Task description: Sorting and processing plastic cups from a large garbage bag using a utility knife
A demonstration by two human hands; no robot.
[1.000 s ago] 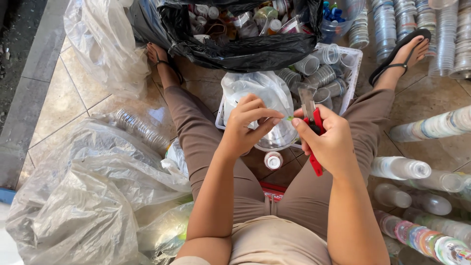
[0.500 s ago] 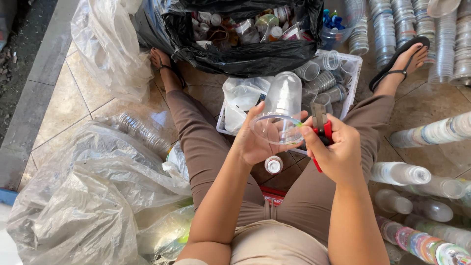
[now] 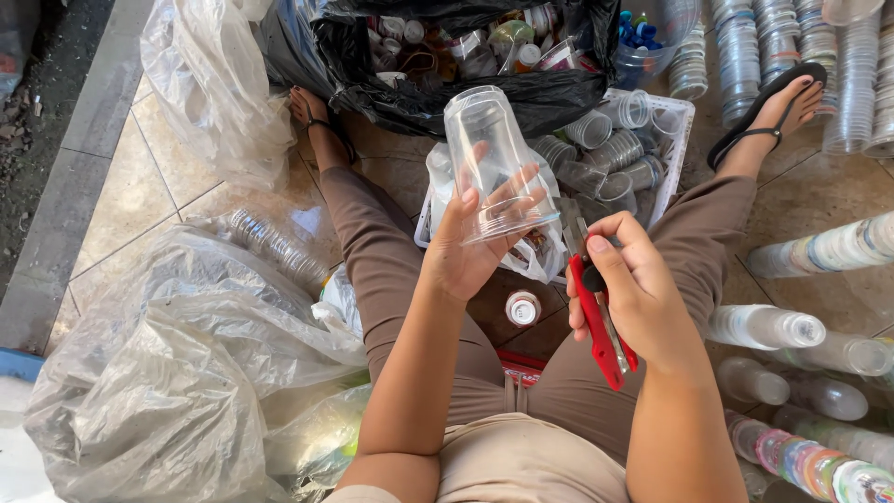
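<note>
Seen from the head camera, the left hand (image 3: 470, 247) holds one clear plastic cup (image 3: 492, 163) up between the person's knees, fingers spread around its wide rim, the narrower base pointing away toward the black bag (image 3: 466, 98). The cup is transparent and ribbed near the rim, and the fingers show through its wall. The right hand (image 3: 633, 289) is closed around one red utility knife (image 3: 601, 321), its blade end just beside the cup's rim. Below the cup lies one small clear bag (image 3: 540, 247), and behind it one white crate (image 3: 675, 140) holding nested clear cups, too many to count. One small white-capped bottle (image 3: 522, 307) stands on the floor between the legs. Two large clear plastic bags (image 3: 177, 373) lie to the left.
</note>
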